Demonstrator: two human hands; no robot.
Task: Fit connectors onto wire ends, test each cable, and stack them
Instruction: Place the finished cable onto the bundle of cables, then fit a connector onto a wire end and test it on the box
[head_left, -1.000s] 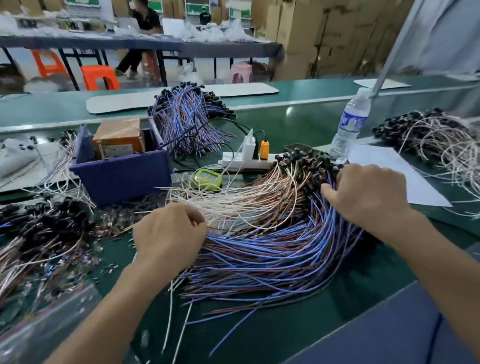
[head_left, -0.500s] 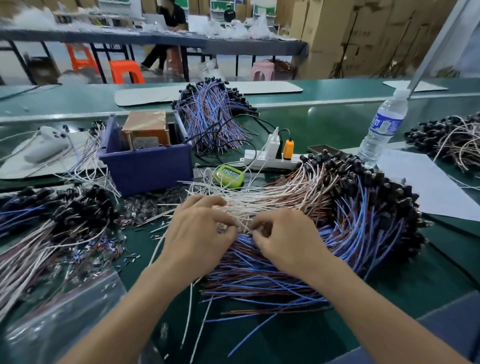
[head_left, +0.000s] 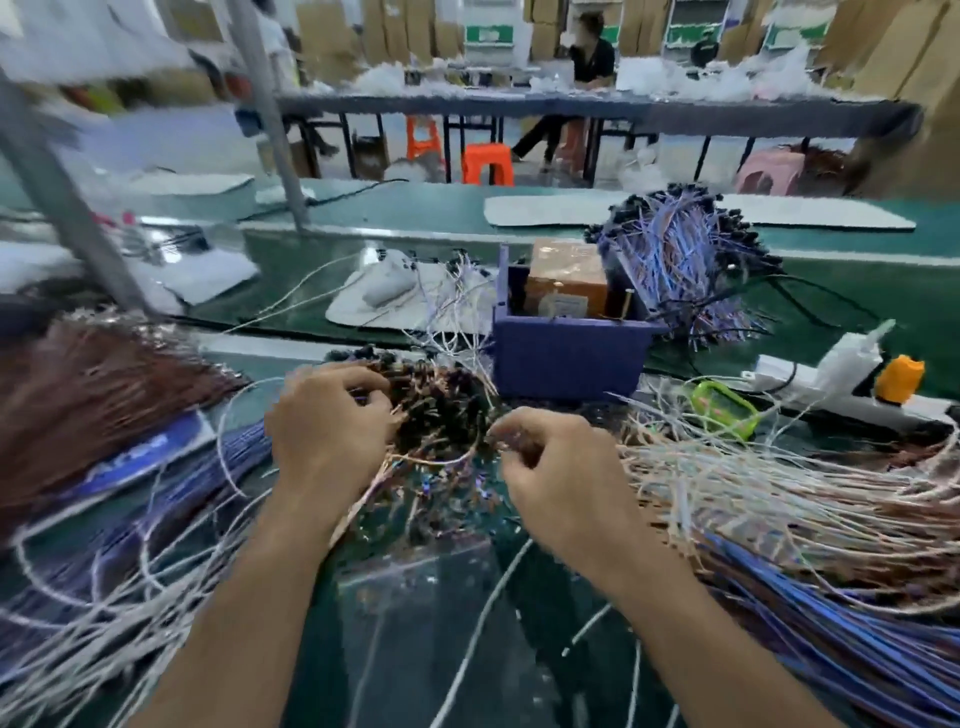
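2 bare forearms (head_left: 249, 597) reach in from the near edge over a clear plastic bag (head_left: 415, 587) lying flat on the green bench (head_left: 291, 306). Our right hand (head_left: 550, 467) has its fingers (head_left: 501, 434) clenched in a pinch on a thin pale wire (head_left: 436, 460) that loops across to our left hand (head_left: 327, 431). The left fingers (head_left: 363, 382) curl into a heap of dark connector-tipped wire ends (head_left: 441, 410), and blur hides what they grasp. 0.5 s ago both hands worked in the big fan of white, brown and blue wires (head_left: 805, 509). Now that fan lies off to the right and we have swung left to the heap, so we judge 1 wire has been pulled for fitting. Room is tight: loose white strands (head_left: 104, 639) crowd the near left, a brown wire bundle (head_left: 88, 384) sits beyond them, and the purple plastic bin (head_left: 566, 353) stands just behind the heap. The green handheld tester (head_left: 724, 410) waits farther right, near the white power strip (head_left: 831, 387).
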